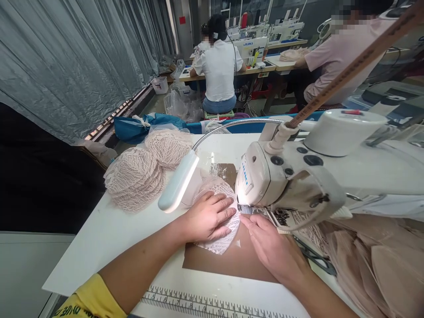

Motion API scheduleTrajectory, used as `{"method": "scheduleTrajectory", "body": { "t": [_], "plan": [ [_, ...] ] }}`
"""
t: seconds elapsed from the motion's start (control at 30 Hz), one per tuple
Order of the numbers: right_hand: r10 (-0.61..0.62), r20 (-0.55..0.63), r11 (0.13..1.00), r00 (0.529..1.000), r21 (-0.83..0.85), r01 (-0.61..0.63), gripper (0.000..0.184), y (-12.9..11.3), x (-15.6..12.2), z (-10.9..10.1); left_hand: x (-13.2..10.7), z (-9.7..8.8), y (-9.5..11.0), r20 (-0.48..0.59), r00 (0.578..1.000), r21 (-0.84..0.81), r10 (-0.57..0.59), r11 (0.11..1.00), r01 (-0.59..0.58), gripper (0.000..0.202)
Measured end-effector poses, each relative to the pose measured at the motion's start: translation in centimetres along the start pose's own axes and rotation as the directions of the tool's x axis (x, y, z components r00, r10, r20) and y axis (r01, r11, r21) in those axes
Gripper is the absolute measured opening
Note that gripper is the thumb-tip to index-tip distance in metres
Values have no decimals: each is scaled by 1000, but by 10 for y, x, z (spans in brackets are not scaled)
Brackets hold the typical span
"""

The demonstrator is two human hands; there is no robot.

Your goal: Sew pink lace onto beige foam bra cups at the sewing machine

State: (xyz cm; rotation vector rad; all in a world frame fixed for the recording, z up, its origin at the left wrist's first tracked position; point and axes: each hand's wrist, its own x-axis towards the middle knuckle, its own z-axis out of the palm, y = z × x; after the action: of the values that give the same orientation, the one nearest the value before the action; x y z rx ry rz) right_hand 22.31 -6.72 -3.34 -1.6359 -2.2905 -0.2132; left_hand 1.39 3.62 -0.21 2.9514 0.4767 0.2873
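Observation:
A pale pink lace cup piece [221, 244] lies on the bed of the white JUKI sewing machine [261, 176], its right edge at the needle area. My left hand [208, 216] rests flat on the lace with its fingers spread. Just in front of the presser foot, my right hand [270, 243] pinches the edge of the lace between thumb and forefinger; its other fingers are curled and partly hidden. Under both lies a brown sheet [212, 260] on the white table. The needle itself is hidden behind the machine head.
Stacked lace cups [132, 181] stand at the left. A lamp [179, 181] on a bendy neck hangs over the work. Scissors [314, 256] and brown mesh fabric [380, 260] lie at right. A ruler strip [198, 304] runs along the front. Two people sit beyond at other machines.

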Motion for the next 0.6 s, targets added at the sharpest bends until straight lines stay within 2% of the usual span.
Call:
{"method": "scheduleTrajectory", "body": {
  "t": [0.2, 0.33, 0.6],
  "plan": [
    [-48, -22, 995, 999, 81, 50, 41, -3, 3, -8, -1, -1, 0, 3, 991, -45, 135, 990, -134, 43],
    [-98, -35, 993, 995, 65, 100, 41, -6, 6, -11, 0, 0, -3, 6, 977, -46, 213, 976, -212, 36],
    [-78, -37, 995, 996, 61, 80, 42, -7, 4, -10, -1, 1, -4, -17, 978, -49, 207, 977, -207, 27]
  ]
}}
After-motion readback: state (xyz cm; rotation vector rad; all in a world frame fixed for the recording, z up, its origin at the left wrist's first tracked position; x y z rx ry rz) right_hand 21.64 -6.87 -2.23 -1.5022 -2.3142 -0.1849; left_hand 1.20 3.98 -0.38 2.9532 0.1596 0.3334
